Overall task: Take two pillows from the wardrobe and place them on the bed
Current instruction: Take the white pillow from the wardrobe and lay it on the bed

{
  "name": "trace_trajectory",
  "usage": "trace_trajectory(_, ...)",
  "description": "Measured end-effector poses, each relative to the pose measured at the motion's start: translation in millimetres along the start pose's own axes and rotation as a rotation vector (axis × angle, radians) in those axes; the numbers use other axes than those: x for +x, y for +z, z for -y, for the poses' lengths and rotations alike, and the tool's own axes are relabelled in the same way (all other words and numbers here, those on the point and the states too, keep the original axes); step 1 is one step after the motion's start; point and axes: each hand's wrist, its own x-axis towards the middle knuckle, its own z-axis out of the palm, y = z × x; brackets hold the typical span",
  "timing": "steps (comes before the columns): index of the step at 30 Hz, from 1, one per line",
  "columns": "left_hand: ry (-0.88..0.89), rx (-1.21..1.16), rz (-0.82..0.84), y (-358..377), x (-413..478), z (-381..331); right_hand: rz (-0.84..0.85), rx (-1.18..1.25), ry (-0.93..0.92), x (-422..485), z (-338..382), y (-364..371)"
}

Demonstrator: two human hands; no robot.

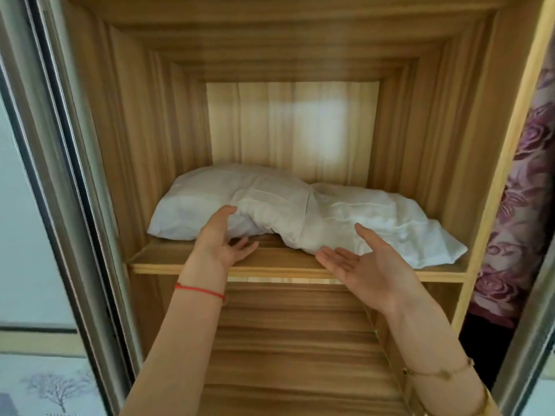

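view: single, head-worn | facing: forward into wardrobe [144, 130] | range: near shelf [279, 265]

A purple rose-patterned cloth [516, 205] hangs down the right edge (dark below it). A pale panel [36, 235] with a bare-tree print [57, 388] fills the left.

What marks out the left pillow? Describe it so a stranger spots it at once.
In the open wooden wardrobe, find the shelf with two white pillows side by side. The left pillow is the plump, smoother one by the left hand; the right pillow is flatter and crumpled.
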Motion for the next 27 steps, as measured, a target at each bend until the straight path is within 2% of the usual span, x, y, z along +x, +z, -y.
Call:
trace_trajectory(4,-0.091,-0.099,0.084,8.5,3.2,1.1,0.037,0.067,0.079,2.9,12.5,3.2)
trace_trajectory(7,-0.05,-0.063,0.102,17.3,9.7,0.2,0.082,0.097,0.134,5.4,15.1,4.0)
trace_trajectory(11,-0.014,-0.132,0.109,26.4,17.5,-1.0,0.104,0.122,0.19,9.8,16.9,3.1)
trace_trajectory(17,-0.008,-0.061,0.027,32.4,31.2,-5.6,0.002,0.189,0.203,34.1,15.6,15.7)
trace_trajectory(21,0.026,-0.052,0.043,26.7,37.2,-5.4,-0.004,0.166,0.193,52.2,18.2,24.8)
trace_trajectory(27,0.084,-0.045,0.081,15.4,26.4,-8.2,-0.155,0.116,0.094,66.0,18.3,41.9)
